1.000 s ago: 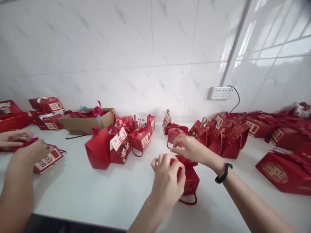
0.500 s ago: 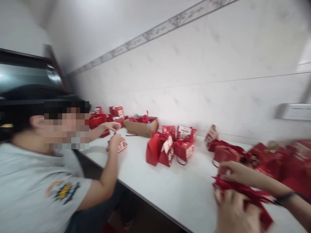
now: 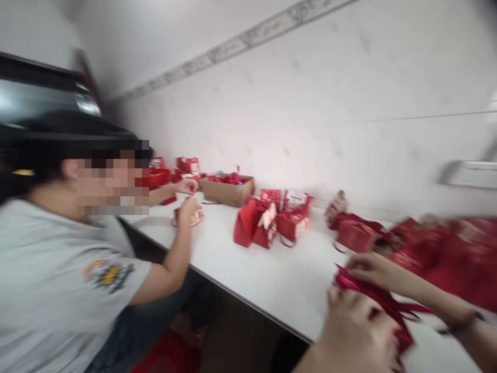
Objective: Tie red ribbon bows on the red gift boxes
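At the lower right, a dark-red gift box (image 3: 406,336) with a shiny ribbon (image 3: 349,281) stands on the white table, largely covered by my hands. My left hand (image 3: 353,326) comes from the bottom edge, its fingers curled over the near side of the box. Beyond it, my right hand (image 3: 370,270), with a dark band on the wrist, has its thumb and fingers pinched together on the ribbon at the box's top. Motion blurs both hands, and the fingertips are partly hidden.
Several red gift boxes (image 3: 293,225) stand mid-table, with more red packages (image 3: 466,264) at the right along the wall. A cardboard box (image 3: 227,192) holds ribbons. At the left, a co-worker (image 3: 77,280) handles a small red box (image 3: 197,216). The table's front edge (image 3: 248,300) runs diagonally.
The view has shifted slightly. My left hand has moved left and now covers more of the box's near side. My right hand stays at the ribbon. The co-worker's hands have moved slightly apart.
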`<state>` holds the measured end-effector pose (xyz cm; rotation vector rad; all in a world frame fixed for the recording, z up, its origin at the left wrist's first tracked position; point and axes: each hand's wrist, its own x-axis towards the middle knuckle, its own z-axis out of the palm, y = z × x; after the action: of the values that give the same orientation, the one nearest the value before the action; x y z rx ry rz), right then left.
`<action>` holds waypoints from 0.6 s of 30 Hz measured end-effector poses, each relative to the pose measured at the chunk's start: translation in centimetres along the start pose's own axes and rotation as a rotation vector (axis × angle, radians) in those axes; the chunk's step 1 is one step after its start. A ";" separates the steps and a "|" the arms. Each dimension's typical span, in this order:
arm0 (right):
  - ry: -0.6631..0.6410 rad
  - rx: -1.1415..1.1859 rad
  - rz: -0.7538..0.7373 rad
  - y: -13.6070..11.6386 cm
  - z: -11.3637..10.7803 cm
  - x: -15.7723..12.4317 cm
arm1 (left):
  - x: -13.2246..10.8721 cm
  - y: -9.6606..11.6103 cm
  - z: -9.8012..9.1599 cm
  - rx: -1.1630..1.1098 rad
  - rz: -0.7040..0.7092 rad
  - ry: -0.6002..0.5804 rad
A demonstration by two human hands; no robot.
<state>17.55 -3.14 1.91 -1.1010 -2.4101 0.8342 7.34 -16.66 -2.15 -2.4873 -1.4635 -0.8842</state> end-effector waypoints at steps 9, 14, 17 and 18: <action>0.019 0.047 0.121 -0.2 -1.6 -2.6 | -0.5 -0.5 1.5 -0.193 -0.016 0.201; 0.109 0.083 0.096 0.2 -1.1 -3.3 | -0.1 -1.3 1.2 -0.073 0.039 0.174; 0.165 0.080 0.094 0.4 -0.9 -3.4 | 0.1 -1.6 1.3 -0.019 0.058 0.158; 0.179 0.075 0.093 0.4 -0.9 -3.5 | 0.2 -1.6 1.3 -0.011 0.060 0.154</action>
<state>20.44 -5.25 2.06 -1.2122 -2.1785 0.8113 6.63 -15.16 -3.37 -2.3962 -1.3315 -1.0488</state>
